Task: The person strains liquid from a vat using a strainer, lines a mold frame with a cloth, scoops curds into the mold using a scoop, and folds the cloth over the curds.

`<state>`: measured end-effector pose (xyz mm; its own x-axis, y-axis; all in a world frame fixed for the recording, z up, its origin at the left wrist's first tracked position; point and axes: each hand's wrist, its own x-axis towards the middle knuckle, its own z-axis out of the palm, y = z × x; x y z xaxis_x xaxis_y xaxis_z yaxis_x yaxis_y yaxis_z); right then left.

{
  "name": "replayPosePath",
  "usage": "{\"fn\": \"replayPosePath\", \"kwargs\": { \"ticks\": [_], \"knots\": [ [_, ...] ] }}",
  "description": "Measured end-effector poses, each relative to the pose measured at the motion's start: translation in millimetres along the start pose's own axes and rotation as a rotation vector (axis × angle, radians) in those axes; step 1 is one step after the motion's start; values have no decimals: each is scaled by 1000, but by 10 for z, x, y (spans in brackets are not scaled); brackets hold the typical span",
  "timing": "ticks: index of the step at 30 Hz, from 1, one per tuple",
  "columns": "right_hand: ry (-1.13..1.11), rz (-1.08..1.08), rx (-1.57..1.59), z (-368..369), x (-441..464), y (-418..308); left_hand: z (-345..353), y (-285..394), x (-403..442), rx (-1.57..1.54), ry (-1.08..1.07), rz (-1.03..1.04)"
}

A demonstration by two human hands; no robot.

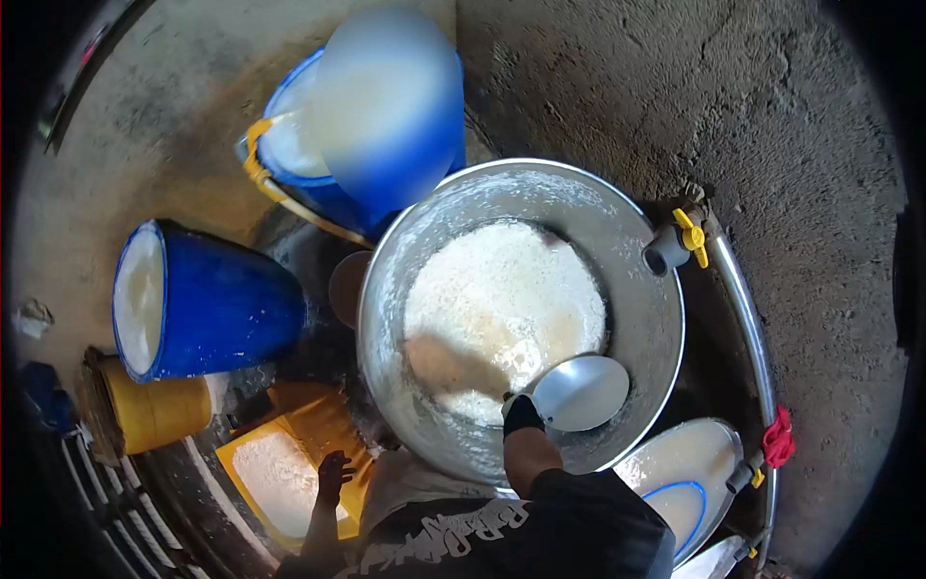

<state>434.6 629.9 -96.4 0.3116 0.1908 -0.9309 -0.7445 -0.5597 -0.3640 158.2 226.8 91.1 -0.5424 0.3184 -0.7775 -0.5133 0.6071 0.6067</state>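
Lying low in the lower right of the big metal vat [641, 309], near its inner wall, a round metal scoop [581, 393] shows its broad, shallow face. The right hand [521, 413], dark-gloved, is wrapped around the scoop's handle, though the separate fingers cannot be made out. With so wide a head hanging off one hand, the likeliest fault is a twist at the wrist: a wet or powdery glove could let the handle roll and tip the scoop. Its edge could also knock the vat wall; whether they touch already cannot be told.

Around it, the white mixture [502, 280] fills the middle of the vat, glossy in places and rough in others. Uneven thickness could make the scoop drag or catch suddenly, and a jerk could splash the dark shirt [579, 511] at the bottom of the frame.

At lower left, the left hand [335, 473] has its fingers spread, apparently holding nothing, beside a yellow container [333, 425] of white powder [278, 473]. A careless sweep there might spill powder.

Farther out, a grey valve [666, 253] with a yellow handle [691, 236] sits at the vat's right rim; a bump to that handle could release whatever the pipe [748, 309] carries. A blue barrel [231, 309], at left, stands well apart from both hands.
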Motion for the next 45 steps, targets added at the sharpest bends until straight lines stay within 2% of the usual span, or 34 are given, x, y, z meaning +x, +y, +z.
{"fn": "replayPosePath", "kwargs": {
  "ticks": [6,11,12,14,17,21,24,26,27,28,30,32,34,36,37,39,40,42,43,45],
  "knots": [
    [-179,199,-83,748,892,-303,402,547,-14,188,13,-144],
    [-514,478,-308,833,1704,-475,507,724,85,268,144,-306],
    [-524,455,-320,835,1499,-593,474,714,95,268,147,-293],
    [-340,443,-219,827,1765,-487,454,742,62,237,166,-268],
    [-428,542,-336,531,1867,-733,372,662,63,227,190,-301],
    [-500,579,-537,494,1006,-1035,244,445,19,121,151,-245],
    [-515,601,-652,416,384,-1092,48,116,36,11,82,-121],
    [-527,611,-795,296,-342,-1104,-87,-148,27,-245,35,-74],
    [-529,614,-872,246,-716,-1100,-135,-302,25,-231,49,-47],
    [-537,593,-921,199,-1078,-1086,-185,-427,-7,-263,55,-15],
    [-593,435,-1238,95,-1787,-1030,-307,-744,-48,-391,48,-1],
    [-584,390,-1392,0,-2486,-869,-408,-1183,-43,-398,149,25],
    [-567,349,-1556,-168,-3026,-630,-593,-1591,-128,-683,106,-3],
    [-533,275,-1685,-318,-3426,-267,-803,-2162,-115,-813,106,-114],
    [-535,262,-1756,-399,-3558,-67,-841,-2341,-202,-876,138,-118],
    [-581,257,-1872,-584,-3747,344,-919,-2630,-405,-694,381,-177],
    [-587,261,-1950,-688,-3827,580,-995,-2872,-524,-795,400,-150],
    [-509,423,-2069,-828,-3966,1136,-1134,-3217,-740,-910,494,-250],
    [-454,421,-2095,-953,-4091,1523,-1185,-3415,-870,-998,518,-263],
    [-534,573,-2136,-1199,-3819,1960,-1243,-3826,-1073,-1118,586,-304]
  ]
}}
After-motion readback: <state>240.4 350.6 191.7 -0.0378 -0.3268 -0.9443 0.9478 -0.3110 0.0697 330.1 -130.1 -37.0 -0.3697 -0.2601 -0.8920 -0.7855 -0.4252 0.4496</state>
